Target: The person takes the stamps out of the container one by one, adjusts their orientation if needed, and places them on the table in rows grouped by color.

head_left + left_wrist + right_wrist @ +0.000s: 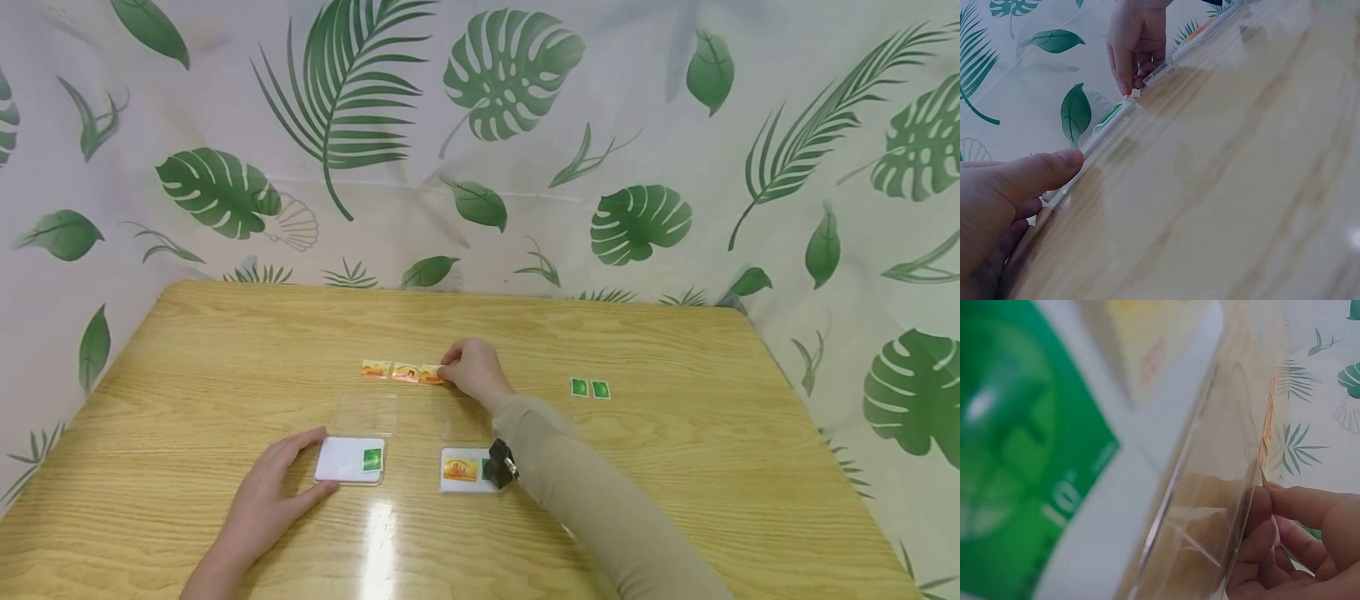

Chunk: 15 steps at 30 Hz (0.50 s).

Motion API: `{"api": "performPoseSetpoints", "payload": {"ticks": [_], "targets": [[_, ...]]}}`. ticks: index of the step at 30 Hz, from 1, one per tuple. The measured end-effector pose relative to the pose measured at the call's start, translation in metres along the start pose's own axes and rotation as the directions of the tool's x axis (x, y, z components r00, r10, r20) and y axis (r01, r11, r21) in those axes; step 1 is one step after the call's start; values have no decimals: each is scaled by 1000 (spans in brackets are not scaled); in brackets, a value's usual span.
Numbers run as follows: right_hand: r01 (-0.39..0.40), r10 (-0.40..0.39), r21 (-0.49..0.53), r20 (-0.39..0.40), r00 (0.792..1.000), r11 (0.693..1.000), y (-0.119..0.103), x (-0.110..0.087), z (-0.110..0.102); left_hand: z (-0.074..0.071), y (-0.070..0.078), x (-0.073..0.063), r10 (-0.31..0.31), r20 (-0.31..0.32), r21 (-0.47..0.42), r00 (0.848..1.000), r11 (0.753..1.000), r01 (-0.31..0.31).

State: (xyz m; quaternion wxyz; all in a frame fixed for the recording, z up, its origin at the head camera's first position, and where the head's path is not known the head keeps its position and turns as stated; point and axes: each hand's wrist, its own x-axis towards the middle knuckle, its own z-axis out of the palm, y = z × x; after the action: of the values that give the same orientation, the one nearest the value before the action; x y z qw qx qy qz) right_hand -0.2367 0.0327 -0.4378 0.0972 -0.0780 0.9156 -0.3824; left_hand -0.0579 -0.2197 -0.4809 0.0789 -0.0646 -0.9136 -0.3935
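My left hand (262, 492) holds a small clear plastic case (339, 460) by its left side, thumb at the near corner and a finger at the far one. Inside, a green stamp (372, 460) lies at the right on a white backing. My right hand (476, 371) pinches the right-hand orange stamp (430, 374) of a short row. Thumb and index finger meet at its edge in the right wrist view. Beneath that forearm, a second case (471, 488) holds an orange-yellow stamp (460, 469) and a green stamp (1004, 437), partly hidden by the wrist camera in the head view.
Two more orange stamps (376, 369) lie left of the pinched one. Two green stamps (589, 388) lie side by side farther right. Both cases' clear lids (367, 414) lie folded back on the wooden table (712, 433). A leaf-print cloth (525, 208) hangs behind.
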Motion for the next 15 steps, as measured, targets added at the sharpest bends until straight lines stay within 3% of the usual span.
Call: {"api": "performPoseSetpoints", "payload": {"ticks": [15], "targets": [[27,-27,-43,4,1000,999,-6,-2,1,-1,0,0,-1,6,-1,1000,1000,1]]}}
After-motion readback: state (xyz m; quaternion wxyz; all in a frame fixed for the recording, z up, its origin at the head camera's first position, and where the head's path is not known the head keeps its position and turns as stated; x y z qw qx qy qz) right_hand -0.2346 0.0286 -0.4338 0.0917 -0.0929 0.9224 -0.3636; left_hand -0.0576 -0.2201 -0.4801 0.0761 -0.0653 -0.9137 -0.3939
